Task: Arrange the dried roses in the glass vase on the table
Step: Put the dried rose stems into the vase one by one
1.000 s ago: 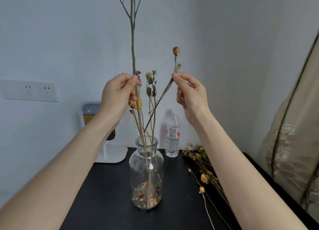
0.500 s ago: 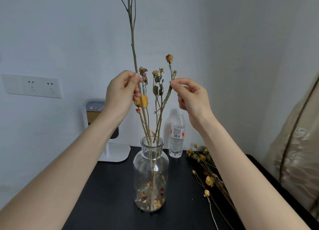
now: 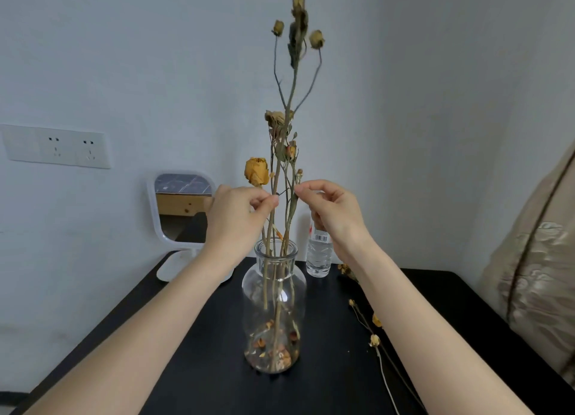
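A clear glass vase (image 3: 274, 293) stands mid-table with several dried rose stems (image 3: 287, 103) upright in it and loose petals at its bottom. A yellow rose head (image 3: 256, 171) hangs at the left of the bunch. My left hand (image 3: 236, 218) pinches a stem just above the vase mouth. My right hand (image 3: 333, 210) pinches another thin stem on the right side of the bunch, at the same height. More dried roses (image 3: 373, 324) lie on the black table (image 3: 193, 346) to the right of the vase.
A small water bottle (image 3: 318, 256) stands behind the vase, partly hidden by my right hand. A white framed mirror (image 3: 182, 209) on a stand sits at the back left. A wall socket (image 3: 56, 147) is on the left; beige fabric (image 3: 541, 274) hangs at the right.
Both hands have slid down the stems toward the vase mouth. The stems now stand closer together and more upright. The view has tilted up, showing the tall stem's buds.
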`<state>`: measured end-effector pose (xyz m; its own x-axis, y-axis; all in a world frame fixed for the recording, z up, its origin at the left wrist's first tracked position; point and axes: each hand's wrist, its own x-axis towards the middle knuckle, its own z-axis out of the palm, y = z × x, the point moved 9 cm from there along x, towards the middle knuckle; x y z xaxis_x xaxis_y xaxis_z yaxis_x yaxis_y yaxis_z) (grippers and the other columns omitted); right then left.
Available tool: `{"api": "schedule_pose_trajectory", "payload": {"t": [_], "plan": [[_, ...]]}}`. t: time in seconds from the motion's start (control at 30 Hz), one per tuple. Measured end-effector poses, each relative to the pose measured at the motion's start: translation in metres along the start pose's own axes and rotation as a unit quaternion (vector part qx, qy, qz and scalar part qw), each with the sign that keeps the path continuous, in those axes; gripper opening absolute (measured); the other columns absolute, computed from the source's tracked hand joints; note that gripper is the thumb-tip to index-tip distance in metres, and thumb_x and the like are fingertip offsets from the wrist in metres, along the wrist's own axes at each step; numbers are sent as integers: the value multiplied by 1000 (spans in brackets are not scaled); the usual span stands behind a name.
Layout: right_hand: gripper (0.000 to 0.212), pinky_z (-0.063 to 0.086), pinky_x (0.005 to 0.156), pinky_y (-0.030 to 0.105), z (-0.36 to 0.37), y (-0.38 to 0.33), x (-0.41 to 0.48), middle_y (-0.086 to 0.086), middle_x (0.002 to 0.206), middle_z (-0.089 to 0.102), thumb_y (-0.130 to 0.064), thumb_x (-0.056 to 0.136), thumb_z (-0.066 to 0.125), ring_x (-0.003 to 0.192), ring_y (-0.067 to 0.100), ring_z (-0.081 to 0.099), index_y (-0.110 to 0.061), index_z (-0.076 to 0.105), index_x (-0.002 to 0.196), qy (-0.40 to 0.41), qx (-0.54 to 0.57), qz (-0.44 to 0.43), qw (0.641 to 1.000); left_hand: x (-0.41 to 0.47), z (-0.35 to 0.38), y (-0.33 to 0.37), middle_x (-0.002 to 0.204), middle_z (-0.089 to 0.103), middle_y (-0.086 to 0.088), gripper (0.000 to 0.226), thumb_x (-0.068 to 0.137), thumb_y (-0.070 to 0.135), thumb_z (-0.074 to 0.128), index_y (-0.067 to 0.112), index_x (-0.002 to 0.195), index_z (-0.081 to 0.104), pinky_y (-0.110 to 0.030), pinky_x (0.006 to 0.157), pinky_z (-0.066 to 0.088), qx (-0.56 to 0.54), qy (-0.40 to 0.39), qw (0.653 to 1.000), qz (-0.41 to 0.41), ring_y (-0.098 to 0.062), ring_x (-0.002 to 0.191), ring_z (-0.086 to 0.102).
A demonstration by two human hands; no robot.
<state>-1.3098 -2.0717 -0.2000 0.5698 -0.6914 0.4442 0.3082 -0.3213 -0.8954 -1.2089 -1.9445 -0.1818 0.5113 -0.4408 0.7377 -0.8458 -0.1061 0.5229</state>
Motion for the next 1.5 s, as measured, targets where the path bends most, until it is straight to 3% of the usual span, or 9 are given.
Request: {"api": "schedule_pose_trajectory", "payload": {"t": [0.13, 0.33, 0.53, 0.67, 0.9, 1.07, 1.27, 1.4, 1.5], "plan": [[7, 28, 37, 14, 0, 13, -5, -9, 40, 38, -18, 82, 70, 36, 4, 29, -19, 70, 75, 1, -16, 8, 1000, -13, 9, -7, 66, 41, 15, 25, 85, 44, 57, 26, 90, 74, -30, 73, 18, 84, 10, 996, -13, -12, 87, 32], [8, 29, 38, 9, 3, 32, -11, -3, 50, 41, -19, 81, 71, 36, 3, 31, -12, 71, 83, -9, -38, 23, 999, -30, 18, -17, 63, 34, 16, 24, 84, 43, 59, 26, 92, 75, -31, 73, 20, 92, 1, 995, -36, -11, 85, 33], [8, 33, 40, 7, 5, 40, -14, 3, 58, 42, -19, 81, 71, 37, 2, 36, -12, 71, 80, -23, -78, 27, 996, -37, 24, -24, 78, 47, 12, 21, 79, 44, 66, 28, 89, 74, -33, 74, 22, 109, -27, 992, -49, -10, 87, 33], [9, 33, 47, 15, 7, 40, -17, 5, 60, 43, -24, 80, 72, 41, 3, 35, -16, 69, 81, -45, -120, 28, 991, -41, 22, -28, 79, 49, 11, 23, 77, 47, 67, 28, 88, 74, -32, 74, 27, 111, -29, 992, -51, -10, 86, 36], [13, 30, 42, 11, -10, 41, -24, -2, 53, 38, -24, 80, 72, 37, 4, 33, -19, 62, 86, -24, -114, 32, 993, -67, 10, 1, 60, 34, 19, 17, 77, 32, 68, 23, 79, 54, -27, 62, 30, 38, 32, 999, 17, -12, 69, 39], [6, 32, 41, 9, -39, 59, -41, -11, 45, 46, -22, 85, 67, 38, 0, 39, -20, 63, 81, -33, -145, 55, 987, -122, 58, 28, 49, 33, 11, 15, 78, 38, 60, 30, 72, 49, -23, 55, 39, -49, -101, 992, 48, -6, 55, 41], [9, 34, 39, 10, -129, 100, -80, -11, 48, 52, -23, 90, 59, 38, -2, 44, -18, 66, 87, 31, -231, 155, 960, -194, 161, 24, 48, 48, 9, 16, 84, 44, 56, 30, 76, 56, -29, 69, 52, -36, -366, 928, -65, -4, 57, 52], [8, 35, 45, 13, -185, 125, -111, -6, 56, 56, -21, 89, 60, 41, 0, 48, -16, 66, 92, 18, -332, 236, 913, -210, 199, 16, 65, 56, 10, 18, 85, 44, 55, 26, 81, 58, -29, 68, 46, 11, -412, 905, -107, -13, 75, 60], [7, 38, 53, 15, -208, 136, -127, -5, 63, 60, -24, 87, 63, 56, 3, 55, -18, 65, 91, -12, -424, 254, 869, -212, 216, 15, 75, 59, 8, 24, 85, 45, 55, 22, 82, 59, -28, 65, 43, 57, -412, 902, -117, -17, 76, 58]]}}
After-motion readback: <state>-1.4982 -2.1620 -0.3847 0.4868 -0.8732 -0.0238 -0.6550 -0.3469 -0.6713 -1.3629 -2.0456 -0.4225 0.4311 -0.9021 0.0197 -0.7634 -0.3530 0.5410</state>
